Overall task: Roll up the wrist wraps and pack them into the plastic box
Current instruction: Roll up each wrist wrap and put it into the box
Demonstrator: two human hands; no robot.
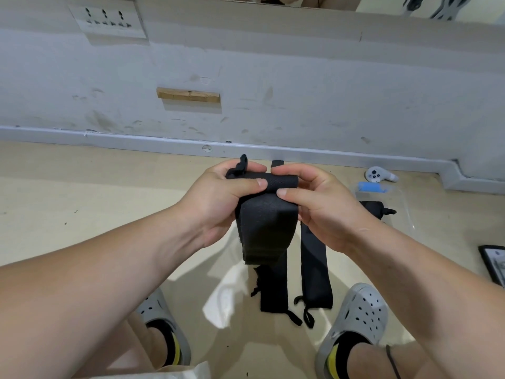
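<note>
A black wrist wrap (266, 225) hangs between my two hands above the floor, its top end partly rolled. My left hand (218, 198) grips the roll's left end, thumb on top. My right hand (314, 198) pinches the roll's right end. Two more black wraps lie flat on the floor below, one (274, 291) under the hanging tail and one (315, 272) to its right. A clear plastic box (393, 198) sits on the floor to the right, with a rolled black wrap (375, 207) in it and a blue item (373, 186) at its far end.
A white handheld controller (378, 175) lies by the baseboard behind the box. A dark framed object (494, 262) lies at the right edge. My grey clogs (358, 313) stand either side of the floor wraps. A grey wall with a socket strip (108, 19) rises ahead.
</note>
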